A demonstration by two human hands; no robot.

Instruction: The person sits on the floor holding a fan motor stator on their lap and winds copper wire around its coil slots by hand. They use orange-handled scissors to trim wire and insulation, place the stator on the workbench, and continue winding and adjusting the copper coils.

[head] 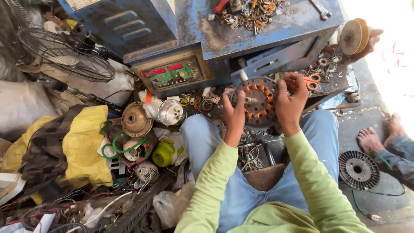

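Single head-worn view, looking steeply down from close above the blue machine cabinet; the wearer's lap lies below it, scrap clutter to its left.

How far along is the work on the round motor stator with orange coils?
Done: the stator is out of any housing, and its orange coils sit all around the ring. In hand: the left hand steadies its left edge, and the right hand works at its right edge. Left: whether any winding is unfinished cannot be told; motor covers lie apart beside it.

Left hand and right hand raised — fingers curled, gripping.
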